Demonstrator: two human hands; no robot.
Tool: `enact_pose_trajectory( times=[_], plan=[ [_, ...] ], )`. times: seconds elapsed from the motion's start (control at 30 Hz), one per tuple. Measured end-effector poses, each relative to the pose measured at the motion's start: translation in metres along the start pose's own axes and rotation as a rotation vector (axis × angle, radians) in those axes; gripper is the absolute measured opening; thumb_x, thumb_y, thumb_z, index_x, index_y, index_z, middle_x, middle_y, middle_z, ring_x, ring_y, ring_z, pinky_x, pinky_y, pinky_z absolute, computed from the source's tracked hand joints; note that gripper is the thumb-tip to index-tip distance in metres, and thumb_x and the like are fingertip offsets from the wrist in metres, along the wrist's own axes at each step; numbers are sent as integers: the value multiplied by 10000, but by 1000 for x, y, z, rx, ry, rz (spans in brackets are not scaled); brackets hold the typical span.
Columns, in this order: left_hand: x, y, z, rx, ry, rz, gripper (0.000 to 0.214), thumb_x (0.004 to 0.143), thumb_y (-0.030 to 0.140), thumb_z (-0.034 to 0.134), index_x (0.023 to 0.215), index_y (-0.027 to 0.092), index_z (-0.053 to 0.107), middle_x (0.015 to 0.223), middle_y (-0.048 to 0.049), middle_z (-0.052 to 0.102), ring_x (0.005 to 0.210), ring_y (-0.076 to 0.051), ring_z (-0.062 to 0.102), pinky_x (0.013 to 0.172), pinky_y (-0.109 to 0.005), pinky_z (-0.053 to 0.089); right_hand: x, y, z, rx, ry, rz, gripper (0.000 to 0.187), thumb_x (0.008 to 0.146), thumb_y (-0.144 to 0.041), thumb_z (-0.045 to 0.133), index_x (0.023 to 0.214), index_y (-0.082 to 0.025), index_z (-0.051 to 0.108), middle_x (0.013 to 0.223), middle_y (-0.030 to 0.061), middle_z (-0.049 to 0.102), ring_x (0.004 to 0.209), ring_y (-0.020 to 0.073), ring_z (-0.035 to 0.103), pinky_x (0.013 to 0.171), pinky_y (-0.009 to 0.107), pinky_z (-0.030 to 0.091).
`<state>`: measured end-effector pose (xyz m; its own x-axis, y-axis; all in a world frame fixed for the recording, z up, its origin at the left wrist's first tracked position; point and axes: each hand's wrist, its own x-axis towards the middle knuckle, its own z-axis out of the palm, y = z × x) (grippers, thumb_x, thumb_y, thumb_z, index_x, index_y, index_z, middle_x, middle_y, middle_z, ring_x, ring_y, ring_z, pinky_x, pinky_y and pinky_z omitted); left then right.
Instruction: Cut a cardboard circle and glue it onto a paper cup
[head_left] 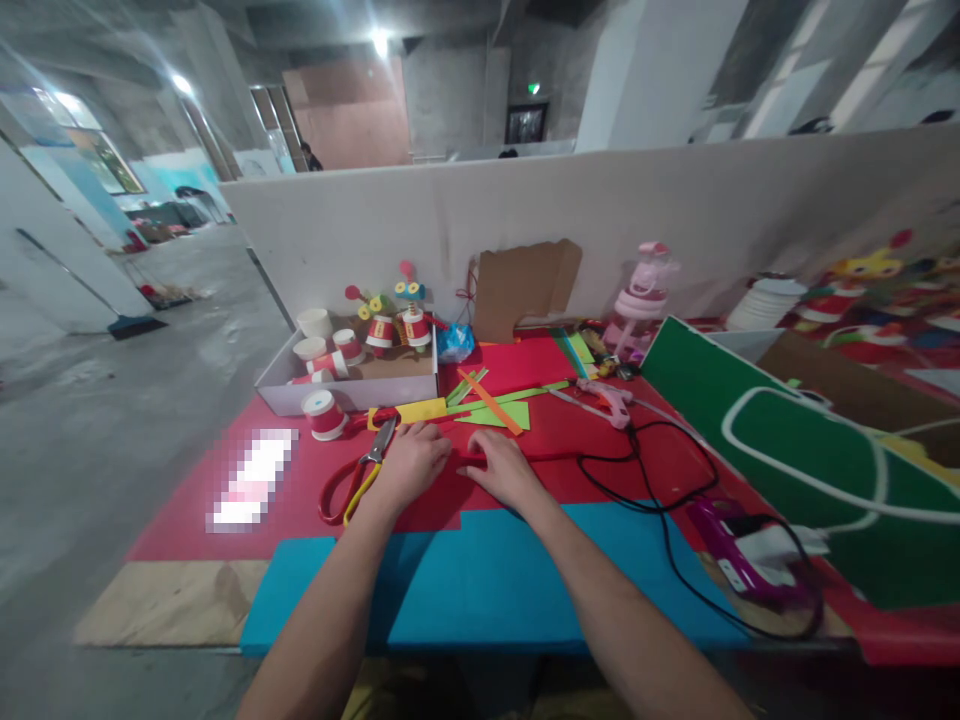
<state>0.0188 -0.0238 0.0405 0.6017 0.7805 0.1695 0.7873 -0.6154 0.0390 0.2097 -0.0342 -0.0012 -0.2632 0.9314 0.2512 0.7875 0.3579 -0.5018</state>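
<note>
Over the red sheet [435,512], my left hand [416,462] has its fingers curled down and pressed together; whatever lies under them is hidden. Facing it across a small gap, my right hand [501,466] has bent fingers, with thumb and forefinger apart and only red showing between them. A thin red strip [555,457] runs out to the right beside that hand. Scissors [367,465] with red and yellow handles lie against my left hand's outer side. Beyond my hands are an orange paper strip [491,402], green paper pieces [514,414] and yellow paper [421,411].
A white box [352,395] holds paper cups and two cup figures [412,325]. One red-and-white cup [324,415] stands before it. At right are a pink glue gun [607,400], black cable, purple power strip [739,560] and green-sided box [787,450]. Blue sheets [487,590] cover the near edge.
</note>
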Motion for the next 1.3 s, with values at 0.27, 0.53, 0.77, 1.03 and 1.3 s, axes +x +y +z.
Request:
enact_pose_trajectory(
  times=[0.27,0.53,0.77,1.03,1.3],
  plan=[
    [1,10,-3,-23,164,118,282,974,282,412,872,221,668,1292,-65,614,1088,-227,562,995,-438,318,-1,0,-6,-33,9,-93,223,916,-311,583,1101,-188,608,1067,88,698,1026,235,608,1056,451,291],
    [4,6,2,-232,175,15,121,905,202,537,869,206,653,954,-57,697,944,-203,585,877,-357,390,-2,-5,-7,30,60,-130,164,967,-207,453,1010,-199,611,1052,75,688,1016,207,596,1064,442,292],
    [7,0,9,-460,236,-67,80,851,143,590,800,190,630,852,-45,684,862,-185,602,817,-303,433,0,-5,-4,30,126,-165,203,973,-205,446,1011,-217,645,1038,61,698,996,194,608,1070,426,285],
    [8,0,11,-512,249,-115,74,832,148,608,770,182,631,765,-20,662,742,-151,587,728,-266,433,0,-4,-4,28,140,-189,233,948,-153,462,1001,-224,677,1007,54,711,973,191,628,1091,435,277],
    [8,4,13,-478,251,-99,84,816,118,608,840,189,645,845,-32,695,859,-184,618,859,-327,436,1,-5,0,16,113,-190,225,929,-144,494,985,-217,698,967,56,724,932,185,636,1091,423,292]
  ],
)
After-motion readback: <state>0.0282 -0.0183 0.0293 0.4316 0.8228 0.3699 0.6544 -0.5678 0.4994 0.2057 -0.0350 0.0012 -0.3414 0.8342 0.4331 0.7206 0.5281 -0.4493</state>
